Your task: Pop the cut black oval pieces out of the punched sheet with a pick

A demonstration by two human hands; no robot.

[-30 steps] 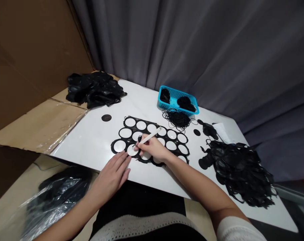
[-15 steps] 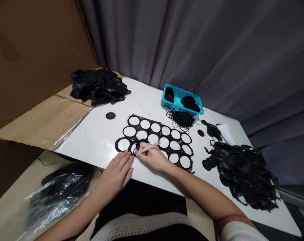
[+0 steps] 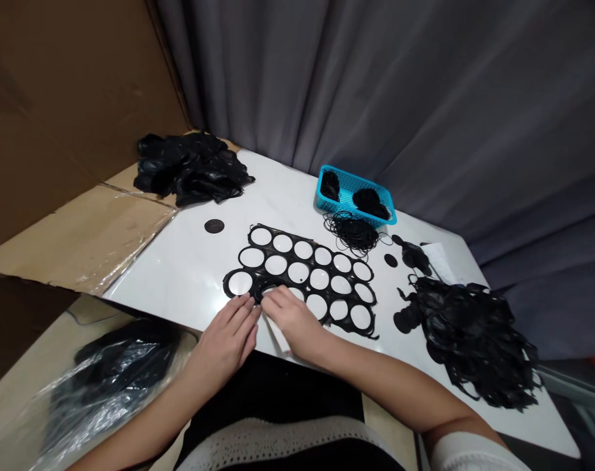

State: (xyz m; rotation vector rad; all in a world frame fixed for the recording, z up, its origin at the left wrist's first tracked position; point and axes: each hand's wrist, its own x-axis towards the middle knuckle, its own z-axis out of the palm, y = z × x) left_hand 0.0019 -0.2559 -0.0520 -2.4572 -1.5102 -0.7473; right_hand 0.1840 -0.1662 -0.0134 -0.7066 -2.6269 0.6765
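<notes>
A thin black rubber-like sheet point(image 3: 308, 254) with rows of round holes lies flat on the white table, and the tabletop shows through its holes. My left hand point(image 3: 230, 329) rests palm down at the sheet's near left edge, fingers stretched out and fingertips pressing on the black rim. Right beside it, my right hand point(image 3: 292, 320) is closed, its fingertips at a hole in the nearest row. A slim white pen-like tool point(image 3: 276, 335) sticks out from under this hand toward the table's front edge. Its tip is hidden by the fingers.
A blue basket point(image 3: 322, 201) holds black rings, with a pile of thin black rings point(image 3: 354, 233) before it. Black scrap point(image 3: 474, 340) is heaped at right, more black sheets point(image 3: 192, 169) at back left. Loose black discs point(image 3: 214, 226) lie about. Cardboard point(image 3: 82, 229) borders the left.
The white tool has swung from pointing up and right to pointing down toward the table's front edge. My right hand has turned over the hole; my left hand has stayed nearly in place.
</notes>
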